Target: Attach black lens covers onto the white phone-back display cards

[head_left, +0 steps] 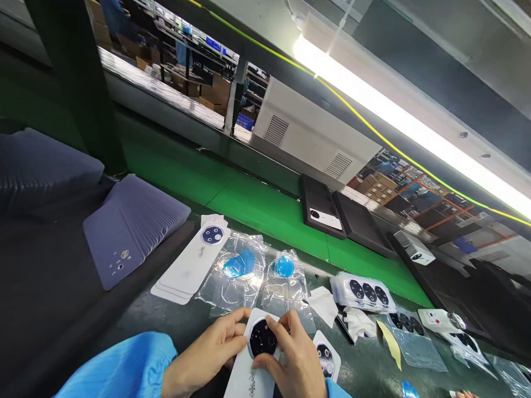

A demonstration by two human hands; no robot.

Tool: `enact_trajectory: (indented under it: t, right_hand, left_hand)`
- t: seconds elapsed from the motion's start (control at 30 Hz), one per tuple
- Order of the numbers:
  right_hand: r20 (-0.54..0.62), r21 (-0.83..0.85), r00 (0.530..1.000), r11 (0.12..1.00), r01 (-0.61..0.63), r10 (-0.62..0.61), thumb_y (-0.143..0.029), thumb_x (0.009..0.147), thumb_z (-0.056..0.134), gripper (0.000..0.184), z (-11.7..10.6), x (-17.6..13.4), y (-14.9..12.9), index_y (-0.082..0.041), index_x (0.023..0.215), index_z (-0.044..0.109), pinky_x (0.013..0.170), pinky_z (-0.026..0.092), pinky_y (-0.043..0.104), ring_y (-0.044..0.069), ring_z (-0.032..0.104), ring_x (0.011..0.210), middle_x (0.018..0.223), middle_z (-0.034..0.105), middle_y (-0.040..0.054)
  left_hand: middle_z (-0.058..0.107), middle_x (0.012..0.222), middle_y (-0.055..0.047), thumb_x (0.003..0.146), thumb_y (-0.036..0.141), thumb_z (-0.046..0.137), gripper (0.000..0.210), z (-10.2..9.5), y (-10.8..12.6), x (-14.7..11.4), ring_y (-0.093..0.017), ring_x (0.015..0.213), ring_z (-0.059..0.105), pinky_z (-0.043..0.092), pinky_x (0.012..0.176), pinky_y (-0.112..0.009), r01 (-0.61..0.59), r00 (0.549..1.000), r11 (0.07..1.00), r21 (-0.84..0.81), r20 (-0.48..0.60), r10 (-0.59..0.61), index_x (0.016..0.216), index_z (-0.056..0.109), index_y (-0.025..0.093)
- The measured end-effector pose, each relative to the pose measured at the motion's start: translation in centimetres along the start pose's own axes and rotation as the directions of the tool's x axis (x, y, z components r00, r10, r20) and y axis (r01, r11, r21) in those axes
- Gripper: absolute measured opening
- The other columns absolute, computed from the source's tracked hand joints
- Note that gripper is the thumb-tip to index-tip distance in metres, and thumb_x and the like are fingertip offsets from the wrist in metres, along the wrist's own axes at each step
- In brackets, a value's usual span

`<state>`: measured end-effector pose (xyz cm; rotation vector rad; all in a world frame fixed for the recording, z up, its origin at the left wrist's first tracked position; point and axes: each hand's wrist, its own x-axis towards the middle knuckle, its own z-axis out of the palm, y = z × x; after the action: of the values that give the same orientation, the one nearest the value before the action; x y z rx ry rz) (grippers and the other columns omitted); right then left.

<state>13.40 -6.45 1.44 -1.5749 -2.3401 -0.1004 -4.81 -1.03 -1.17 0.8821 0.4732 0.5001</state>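
Observation:
A white phone back cover (249,377) lies on the dark bench at the bottom middle, with a round black camera ring (262,338) at its top end. My left hand (203,356), in a blue sleeve, grips the cover's left edge. My right hand (292,359) rests on the right side, thumb and fingertips pressed around the black ring. A second white cover with a round camera part (327,358) lies just right of my right hand.
A stack of white covers (188,268) and clear film bags with blue tabs (238,271) lie ahead. A fanned pile of lilac covers (133,226) sits left. Bagged black lens rings (365,292) lie right. Beyond runs a green conveyor (249,204) carrying black trays (323,213).

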Motion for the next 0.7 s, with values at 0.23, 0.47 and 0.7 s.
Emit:
enact_trajectory:
  t: [0.23, 0.47, 0.7]
  right_hand:
    - [0.007, 0.033, 1.0, 0.999, -0.019, 0.019, -0.017, 0.051, 0.091, 0.076, 0.5, -0.3, 0.1, -0.017, 0.117, 0.054, 0.056, 0.056, 0.024, 0.017, 0.06, 0.068, 0.087, 0.054, 0.0033]
    - [-0.011, 0.034, 0.998, 0.998, -0.061, 0.061, -0.022, 0.055, 0.09, 0.068, 0.8, -0.2, 0.0, -0.016, 0.114, 0.058, 0.054, 0.056, 0.025, 0.016, 0.06, 0.065, 0.085, 0.055, 0.0026]
    - [-0.045, -0.023, 0.997, 0.998, -0.066, 0.064, -0.03, 0.057, 0.089, 0.064, 1.0, -0.5, -0.2, -0.017, 0.112, 0.059, 0.051, 0.057, 0.025, 0.016, 0.06, 0.061, 0.082, 0.055, 0.0023]
  left_hand:
    - [0.067, 0.078, 0.0, 0.075, 0.046, 0.067, 0.056, 0.4, 0.2, 0.1, -0.015, 0.066, 0.063, 0.048, 0.063, -0.024, 0.006, 1.0, 1.0, -0.015, -0.005, -0.006, 0.121, 0.051, 0.019]
    - [0.069, 0.086, -0.005, 0.071, 0.059, 0.069, 0.069, 0.4, -0.6, 0.5, -0.018, 0.069, 0.062, 0.047, 0.063, -0.026, -0.015, 0.998, 1.0, -0.019, -0.066, 0.014, 0.124, 0.051, 0.018]
    - [0.07, 0.097, -0.007, 0.071, 0.059, 0.067, 0.072, 0.2, -0.9, 0.1, -0.021, 0.077, 0.064, 0.048, 0.068, -0.029, 0.0, 0.996, 1.0, 0.009, -0.084, 0.001, 0.129, 0.049, 0.019]
